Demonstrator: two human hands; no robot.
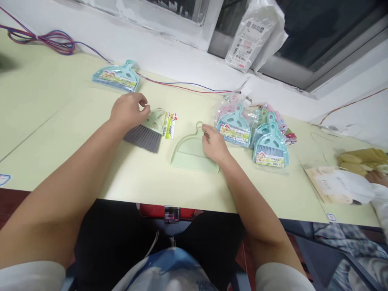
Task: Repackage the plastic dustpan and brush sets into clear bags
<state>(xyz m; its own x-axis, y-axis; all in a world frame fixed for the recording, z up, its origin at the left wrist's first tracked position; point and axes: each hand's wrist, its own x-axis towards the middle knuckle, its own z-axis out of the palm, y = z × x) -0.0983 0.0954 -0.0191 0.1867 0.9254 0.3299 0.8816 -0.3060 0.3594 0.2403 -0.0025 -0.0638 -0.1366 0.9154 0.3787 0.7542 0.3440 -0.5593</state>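
Observation:
A light green hand brush (144,136) with grey bristles lies on the table, its handle pointing away from me. Over its left part hovers my left hand (129,109), thumb and fingers curled but apart, nothing visible between them. Just right of the brush is a printed label card (170,125). A matching pale green dustpan (189,155) lies with its wide lip towards me. My right hand (216,143) has its fingers bent around the dustpan's right side near the handle; its palm hides that edge.
Bagged blue dustpan-and-brush sets lie at the back left (117,79) and to the right (233,127), (271,149). Coiled red and blue wires (48,40) rest along the wall. A plastic bag (254,36) hangs by the window. Another person's hand (377,178) shows at far right.

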